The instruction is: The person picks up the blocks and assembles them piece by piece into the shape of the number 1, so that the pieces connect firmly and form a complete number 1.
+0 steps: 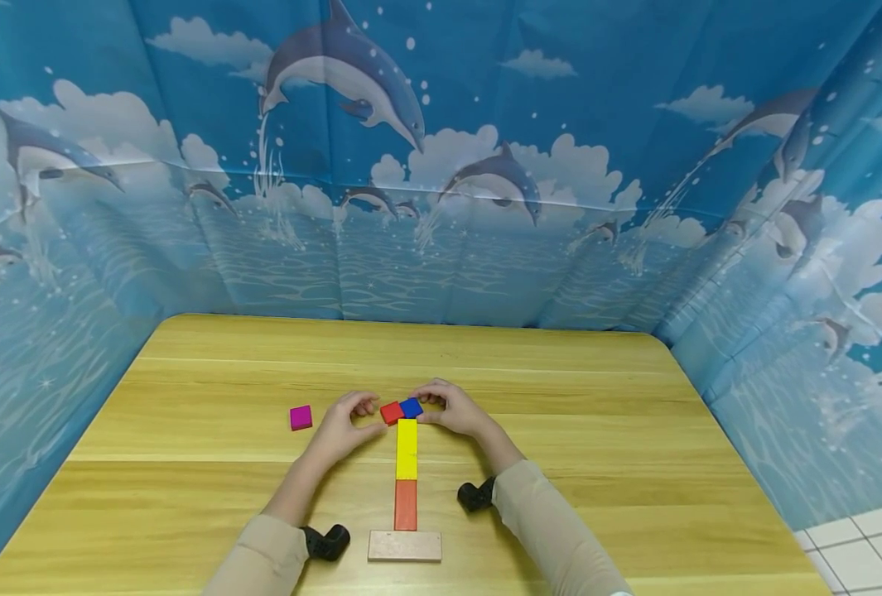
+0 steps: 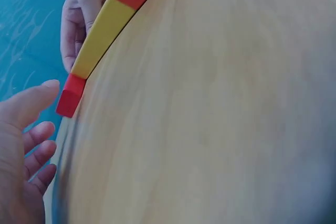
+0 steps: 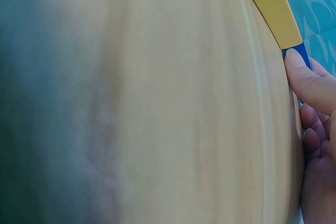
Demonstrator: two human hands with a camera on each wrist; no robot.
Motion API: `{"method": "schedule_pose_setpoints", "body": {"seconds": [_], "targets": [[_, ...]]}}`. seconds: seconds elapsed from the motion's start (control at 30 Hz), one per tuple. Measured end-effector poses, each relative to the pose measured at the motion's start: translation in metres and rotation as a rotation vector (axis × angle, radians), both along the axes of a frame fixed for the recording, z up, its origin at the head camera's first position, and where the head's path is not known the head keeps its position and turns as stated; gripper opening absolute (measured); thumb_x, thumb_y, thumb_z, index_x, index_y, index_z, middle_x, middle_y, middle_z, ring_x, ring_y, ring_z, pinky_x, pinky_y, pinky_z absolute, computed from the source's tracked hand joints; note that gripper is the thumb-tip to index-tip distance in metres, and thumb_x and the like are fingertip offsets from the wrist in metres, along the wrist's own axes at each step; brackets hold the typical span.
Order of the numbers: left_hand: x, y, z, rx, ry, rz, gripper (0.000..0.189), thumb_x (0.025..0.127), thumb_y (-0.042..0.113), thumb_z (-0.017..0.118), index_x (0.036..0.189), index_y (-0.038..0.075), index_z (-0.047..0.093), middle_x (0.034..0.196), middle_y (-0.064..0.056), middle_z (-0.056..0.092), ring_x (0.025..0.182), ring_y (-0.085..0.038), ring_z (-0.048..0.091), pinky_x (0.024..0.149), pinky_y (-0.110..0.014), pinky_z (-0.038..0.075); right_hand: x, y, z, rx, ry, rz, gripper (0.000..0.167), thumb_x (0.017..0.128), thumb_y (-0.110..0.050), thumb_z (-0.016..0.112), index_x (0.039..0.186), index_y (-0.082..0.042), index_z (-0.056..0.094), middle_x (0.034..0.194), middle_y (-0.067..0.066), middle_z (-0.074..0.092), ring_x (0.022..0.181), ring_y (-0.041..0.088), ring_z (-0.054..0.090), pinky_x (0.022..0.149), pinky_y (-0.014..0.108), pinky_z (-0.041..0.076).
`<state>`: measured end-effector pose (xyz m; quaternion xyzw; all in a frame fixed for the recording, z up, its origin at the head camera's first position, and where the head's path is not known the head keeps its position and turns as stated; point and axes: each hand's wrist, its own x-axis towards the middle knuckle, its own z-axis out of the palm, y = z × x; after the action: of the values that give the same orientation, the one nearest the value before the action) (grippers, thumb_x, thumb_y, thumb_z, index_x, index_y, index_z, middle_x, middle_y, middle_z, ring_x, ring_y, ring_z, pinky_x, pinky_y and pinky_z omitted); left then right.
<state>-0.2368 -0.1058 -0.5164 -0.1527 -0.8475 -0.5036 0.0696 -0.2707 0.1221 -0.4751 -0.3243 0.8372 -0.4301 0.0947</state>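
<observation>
My right hand (image 1: 455, 411) pinches a blue block (image 1: 412, 406) between thumb and fingers, the thumb lying along its side in the right wrist view. The blue block sits beside a small red block (image 1: 391, 412), both turned at a slant at the far end of a long yellow block (image 1: 407, 449). Just left of the red block is my left hand (image 1: 341, 428), fingers spread apart and holding nothing; a gap shows between its thumb and that block in the left wrist view. An orange-red block (image 1: 406, 505) continues the line below the yellow one, down to a pale wooden block (image 1: 405, 546) lying crosswise.
A magenta block (image 1: 301, 417) lies on the wooden table (image 1: 582, 389) left of my left hand. Black wrist-worn devices stick out at the left cuff (image 1: 327, 543) and the right cuff (image 1: 475, 497). A blue dolphin-print curtain (image 1: 441, 248) hangs behind the table.
</observation>
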Motion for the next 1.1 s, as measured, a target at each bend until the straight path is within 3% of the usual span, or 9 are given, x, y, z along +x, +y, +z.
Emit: {"method": "schedule_pose_setpoints", "body": {"seconds": [0.3, 0.57, 0.8, 1.1], "targets": [[0.009, -0.019, 0.014, 0.024, 0.052, 0.042, 0.045, 0.073, 0.014, 0.077, 0.113, 0.001, 0.059, 0.095, -0.011, 0.059, 0.088, -0.024, 0.053, 0.082, -0.043, 0.044, 0.001, 0.000, -0.001, 0.019, 0.012, -0.004, 0.032, 0.082, -0.002, 0.065, 0.112, 0.005, 0.059, 0.097, 0.021, 0.053, 0.085, 0.032, 0.047, 0.072, 0.035, 0.041], [0.017, -0.045, 0.018, 0.009, 0.104, 0.130, 0.048, 0.073, 0.014, 0.076, 0.115, 0.001, 0.058, 0.098, -0.014, 0.059, 0.087, -0.026, 0.051, 0.074, -0.040, 0.043, 0.001, 0.000, 0.000, 0.014, 0.020, -0.002, 0.032, 0.082, -0.002, 0.065, 0.112, 0.006, 0.058, 0.097, 0.022, 0.053, 0.084, 0.031, 0.047, 0.071, 0.032, 0.040], [0.025, -0.068, 0.016, -0.006, 0.053, 0.185, 0.050, 0.074, 0.013, 0.076, 0.117, 0.001, 0.056, 0.101, -0.013, 0.058, 0.089, -0.025, 0.050, 0.074, -0.035, 0.044, 0.003, 0.000, 0.001, 0.001, 0.014, -0.001, 0.032, 0.081, 0.000, 0.065, 0.111, 0.006, 0.059, 0.096, 0.023, 0.053, 0.085, 0.034, 0.047, 0.071, 0.034, 0.041], [0.033, -0.093, 0.011, -0.016, -0.039, 0.224, 0.053, 0.075, 0.017, 0.075, 0.121, 0.002, 0.053, 0.107, -0.016, 0.056, 0.096, -0.028, 0.050, 0.083, -0.044, 0.041, 0.002, 0.000, 0.000, 0.000, 0.007, -0.005, 0.032, 0.081, -0.001, 0.066, 0.112, 0.006, 0.059, 0.097, 0.023, 0.053, 0.084, 0.035, 0.047, 0.071, 0.038, 0.040]]}}
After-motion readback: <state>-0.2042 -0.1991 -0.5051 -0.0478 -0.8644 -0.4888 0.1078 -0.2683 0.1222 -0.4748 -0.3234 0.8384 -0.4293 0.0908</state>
